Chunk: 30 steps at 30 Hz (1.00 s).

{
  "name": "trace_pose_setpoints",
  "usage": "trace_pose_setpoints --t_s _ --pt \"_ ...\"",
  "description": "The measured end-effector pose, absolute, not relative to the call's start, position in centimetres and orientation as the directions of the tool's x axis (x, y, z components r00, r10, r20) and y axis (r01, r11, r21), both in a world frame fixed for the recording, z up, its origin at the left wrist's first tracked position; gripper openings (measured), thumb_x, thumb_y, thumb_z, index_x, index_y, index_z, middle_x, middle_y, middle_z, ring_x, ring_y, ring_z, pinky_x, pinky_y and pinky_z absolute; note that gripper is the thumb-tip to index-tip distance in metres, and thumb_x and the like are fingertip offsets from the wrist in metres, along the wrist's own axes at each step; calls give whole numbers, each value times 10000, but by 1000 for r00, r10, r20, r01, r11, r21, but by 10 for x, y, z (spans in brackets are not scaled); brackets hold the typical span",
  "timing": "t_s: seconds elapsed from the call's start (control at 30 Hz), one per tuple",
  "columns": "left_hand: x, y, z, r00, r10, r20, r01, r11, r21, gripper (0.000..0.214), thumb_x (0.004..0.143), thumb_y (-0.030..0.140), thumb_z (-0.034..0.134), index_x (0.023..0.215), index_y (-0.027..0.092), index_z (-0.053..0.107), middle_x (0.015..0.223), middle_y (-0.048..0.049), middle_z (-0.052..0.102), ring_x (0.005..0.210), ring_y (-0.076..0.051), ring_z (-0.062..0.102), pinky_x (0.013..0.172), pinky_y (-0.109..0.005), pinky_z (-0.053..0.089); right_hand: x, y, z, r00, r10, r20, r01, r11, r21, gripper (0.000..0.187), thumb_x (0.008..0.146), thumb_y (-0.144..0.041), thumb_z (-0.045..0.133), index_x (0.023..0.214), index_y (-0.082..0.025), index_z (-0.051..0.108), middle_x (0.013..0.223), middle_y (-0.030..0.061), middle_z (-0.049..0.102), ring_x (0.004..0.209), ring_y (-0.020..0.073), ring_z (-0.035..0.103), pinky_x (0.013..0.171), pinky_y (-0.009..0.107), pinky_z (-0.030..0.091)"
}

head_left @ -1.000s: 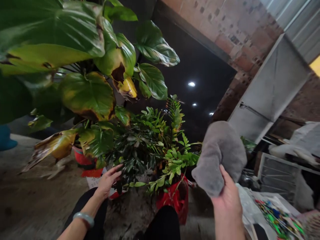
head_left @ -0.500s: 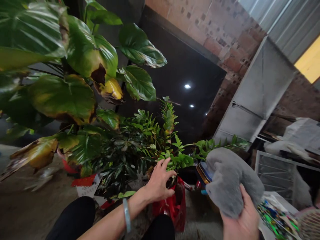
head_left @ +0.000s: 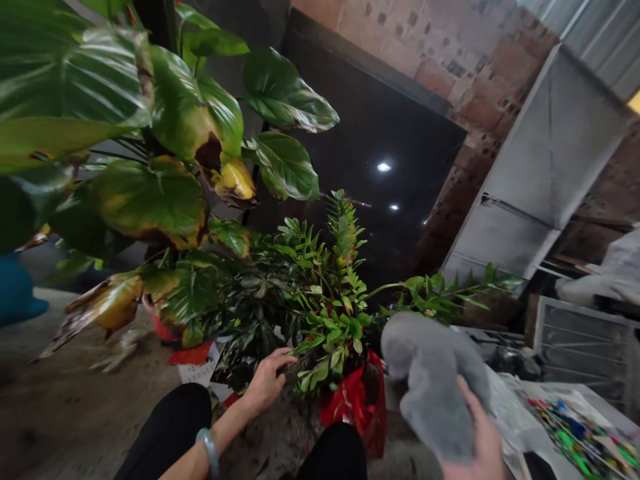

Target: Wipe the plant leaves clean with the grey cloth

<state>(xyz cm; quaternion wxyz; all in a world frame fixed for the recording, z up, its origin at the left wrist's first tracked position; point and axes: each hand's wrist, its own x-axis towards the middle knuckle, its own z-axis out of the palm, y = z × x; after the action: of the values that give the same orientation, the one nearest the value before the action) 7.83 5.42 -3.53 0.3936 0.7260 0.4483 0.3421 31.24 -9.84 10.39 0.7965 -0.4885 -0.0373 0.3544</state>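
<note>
My left hand [head_left: 264, 383] reaches forward among the low stems of a small bushy green plant [head_left: 310, 300], its fingers curled loosely against the leaves near the base. A pale bracelet [head_left: 209, 450] sits on that wrist. My right hand [head_left: 477, 443], low at the right, is closed on a grey fluffy cloth [head_left: 433, 380] that stands up in front of the plant. Beneath the foliage is a red wrapped pot [head_left: 357, 407]. My dark-clad knees [head_left: 170, 433] show at the bottom.
A tall plant with large green and yellowing leaves [head_left: 150, 167] fills the upper left, in a red pot [head_left: 165, 327]. A brick wall [head_left: 450, 60] and a grey metal panel [head_left: 540, 167] stand behind. Papers and coloured items [head_left: 570, 433] lie at the lower right. The ground [head_left: 60, 400] is bare concrete.
My left hand has drawn back and to the left, from the top of the red pot to the plant's lower stems. The cloth in my right hand has shifted slightly left.
</note>
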Motion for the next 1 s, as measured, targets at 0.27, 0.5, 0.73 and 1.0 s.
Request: trace_pose_setpoints --t_s 0.27,0.5,0.73,1.0 --pt "87 44 -38 350 923 163 313 -279 908 518 523 -38 432 849 219 742 1116 -73 684 1107 -213 594 1016 -356 397 239 -27 77 543 652 -530 -771 136 -623 44 620 -114 647 620 -156 657 562 47 697 493 185 644 523 313 546" --pt "81 42 -46 382 910 162 326 -296 898 498 547 -11 445 882 198 748 1104 -98 692 1101 -237 602 994 -358 423 269 -97 22 589 724 -359 -566 53 -823 333 422 -233 839 723 -157 719 770 77 740 837 262 685 779 337 537" --pt "84 37 -45 353 924 146 342 -273 899 457 544 0 458 847 203 734 1106 -97 689 1128 -236 585 1016 -378 395 294 -53 81 675 636 -374 -638 250 -728 324 500 -248 764 809 -217 672 707 -9 733 742 217 693 815 394 536" --pt "79 44 -52 368 903 222 269 -332 904 316 516 42 439 648 210 673 961 -72 721 1047 -230 613 951 -356 440 228 -92 29 474 753 -456 -563 -138 -815 446 380 -334 859 733 -121 690 865 116 736 994 314 636 881 386 495"
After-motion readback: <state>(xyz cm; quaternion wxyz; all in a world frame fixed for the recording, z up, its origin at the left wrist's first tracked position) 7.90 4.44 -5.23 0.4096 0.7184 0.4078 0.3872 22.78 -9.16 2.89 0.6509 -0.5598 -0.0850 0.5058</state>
